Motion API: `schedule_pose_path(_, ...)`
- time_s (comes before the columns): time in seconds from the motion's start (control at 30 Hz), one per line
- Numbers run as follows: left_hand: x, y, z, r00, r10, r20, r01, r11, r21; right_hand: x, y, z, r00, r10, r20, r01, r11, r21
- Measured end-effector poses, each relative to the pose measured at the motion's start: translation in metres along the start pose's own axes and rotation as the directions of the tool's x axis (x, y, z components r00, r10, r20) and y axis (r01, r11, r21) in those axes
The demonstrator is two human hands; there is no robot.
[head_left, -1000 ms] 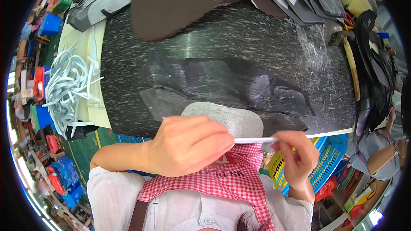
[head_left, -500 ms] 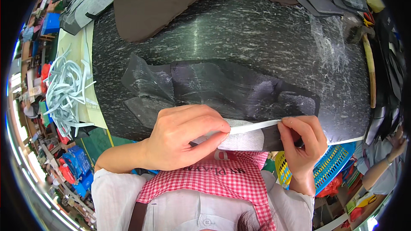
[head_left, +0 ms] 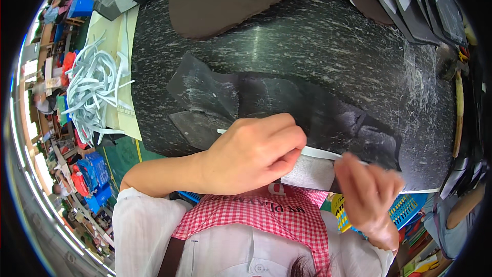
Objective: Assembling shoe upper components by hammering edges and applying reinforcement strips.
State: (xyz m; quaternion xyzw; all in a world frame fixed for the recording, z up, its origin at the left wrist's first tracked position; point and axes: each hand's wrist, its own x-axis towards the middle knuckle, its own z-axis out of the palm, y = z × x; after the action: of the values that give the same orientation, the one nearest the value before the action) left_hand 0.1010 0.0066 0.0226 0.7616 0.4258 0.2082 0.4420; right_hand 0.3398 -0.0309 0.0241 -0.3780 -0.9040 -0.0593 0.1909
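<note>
A narrow white strip [head_left: 320, 153] lies along the near edge of a dark, creased sheet piece [head_left: 292, 100]. My left hand [head_left: 256, 151] is closed in a pinch on the strip, and a short end of it shows beyond the knuckles. Farther right, my right hand [head_left: 370, 192] is smeared by motion. Its curled fingers are near the strip's right part, and whether they grip it is hidden by the blur. Below the strip, a pale grey patch [head_left: 308, 174] shows on the piece's underside.
The dark speckled work surface [head_left: 328, 41] curves in front of me. A heap of pale strips [head_left: 97, 90] hangs at left. Large dark cut pieces [head_left: 225, 2] lie at the back, with a hammer [head_left: 457, 118] at right. Blue and yellow baskets [head_left: 410, 208] stand below; another person's arm [head_left: 466, 208] shows at far right.
The strip, held taut between both hands before, now lies against the dark piece's edge. My left hand has moved right and slightly up; my right hand has dropped lower. The whole view has shifted.
</note>
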Motion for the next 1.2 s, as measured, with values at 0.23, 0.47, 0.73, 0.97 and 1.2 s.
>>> schedule_pose_path(0.23, -0.031, 0.0, -0.025, 0.952, 0.244, -0.184, -0.155, 0.904, 0.398, 0.011, -0.016, 0.019, 0.998, -0.048, 0.052, 0.025, 0.926, 0.378)
schedule_pose_path(0.47, -0.036, -0.028, -0.022, 0.96, 0.148, -0.237, -0.098, 0.973, 0.21, 0.027, -0.029, 0.012, 0.979, 0.004, 0.202, -0.067, 0.95, 0.305)
schedule_pose_path(0.73, -0.052, -0.022, -0.05, 0.962, 0.217, -0.166, -0.122, 0.885, 0.45, 0.046, -0.043, 0.03, 0.994, 0.003, 0.113, -0.049, 0.913, 0.406)
schedule_pose_path(0.97, -0.055, -0.047, -0.056, 0.95, 0.159, -0.269, -0.098, 0.969, 0.225, 0.056, -0.051, 0.032, 0.986, 0.007, 0.168, -0.071, 0.923, 0.378)
schedule_pose_path(1.2, -0.045, -0.053, -0.079, 0.976, 0.138, -0.171, -0.06, 0.917, 0.394, 0.07, -0.055, 0.037, 0.969, -0.018, 0.248, -0.049, 0.963, 0.263)
